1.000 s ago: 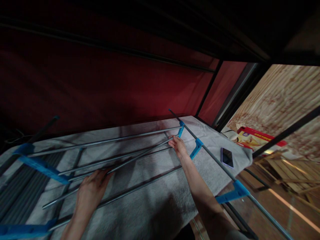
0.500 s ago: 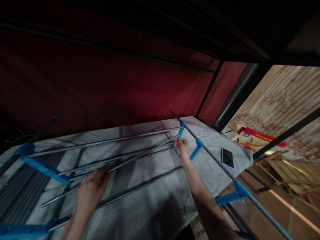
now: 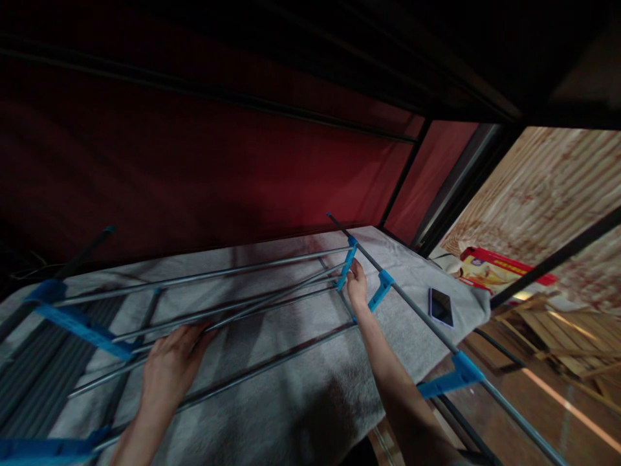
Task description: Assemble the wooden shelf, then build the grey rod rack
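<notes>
A frame of grey metal tubes with blue plastic connectors lies on a cloth-covered surface (image 3: 291, 362). My left hand (image 3: 172, 362) is wrapped round a loose metal tube (image 3: 262, 303), which slants across the frame's other tubes. The tube's near end sticks out to the left of that hand. At the right side, my right hand (image 3: 356, 283) has its fingers closed at a blue connector (image 3: 347, 265), by the far end of the tube; its fingertips are partly hidden behind the connector. Another blue connector (image 3: 80, 327) joins tubes on the left.
Several grey tubes (image 3: 53, 369) lie side by side at the left. A phone (image 3: 440, 307) rests on the cloth at the right. Beyond it are a red and yellow package (image 3: 499, 268) and wooden slats (image 3: 572, 336). Dark posts and a red panel (image 3: 218, 175) stand behind.
The loose tube and my left hand have shifted slightly left. My right hand has moved a little right, from in front of the tube's end to behind the blue connector.
</notes>
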`<state>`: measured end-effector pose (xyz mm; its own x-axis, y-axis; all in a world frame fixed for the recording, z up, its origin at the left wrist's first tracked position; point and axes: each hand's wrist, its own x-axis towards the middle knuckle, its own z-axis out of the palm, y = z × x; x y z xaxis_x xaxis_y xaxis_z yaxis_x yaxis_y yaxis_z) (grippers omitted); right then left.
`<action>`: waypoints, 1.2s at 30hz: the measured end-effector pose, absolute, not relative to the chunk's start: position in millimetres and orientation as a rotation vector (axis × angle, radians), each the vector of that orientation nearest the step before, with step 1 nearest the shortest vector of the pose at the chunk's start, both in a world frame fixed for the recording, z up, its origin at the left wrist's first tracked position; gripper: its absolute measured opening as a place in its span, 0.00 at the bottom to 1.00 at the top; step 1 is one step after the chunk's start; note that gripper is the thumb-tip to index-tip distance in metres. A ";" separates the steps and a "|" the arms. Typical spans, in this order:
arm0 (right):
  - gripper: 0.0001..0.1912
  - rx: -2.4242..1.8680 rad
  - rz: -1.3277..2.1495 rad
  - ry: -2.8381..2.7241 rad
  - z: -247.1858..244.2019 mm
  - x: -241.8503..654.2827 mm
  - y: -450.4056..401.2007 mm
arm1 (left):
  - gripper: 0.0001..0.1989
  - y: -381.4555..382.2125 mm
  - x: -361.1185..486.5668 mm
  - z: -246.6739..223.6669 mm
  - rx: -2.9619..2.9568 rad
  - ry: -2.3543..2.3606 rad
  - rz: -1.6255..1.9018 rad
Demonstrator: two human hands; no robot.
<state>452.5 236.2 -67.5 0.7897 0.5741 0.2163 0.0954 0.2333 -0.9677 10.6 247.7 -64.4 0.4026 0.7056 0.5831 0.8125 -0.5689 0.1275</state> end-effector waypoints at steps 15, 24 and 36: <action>0.27 -1.300 0.331 -0.643 -76.8 459.7 238.0 | 0.20 257.8 11.4 -43.7 -2.418 -1.274 -0.862; 0.29 -1.311 0.320 -0.705 -86.6 463.8 240.6 | 0.21 263.5 7.0 -40.4 -2.412 -1.238 -0.769; 0.32 -1.423 0.213 -0.850 -89.8 463.9 239.8 | 0.18 267.4 7.8 -35.4 -2.390 -1.202 -0.808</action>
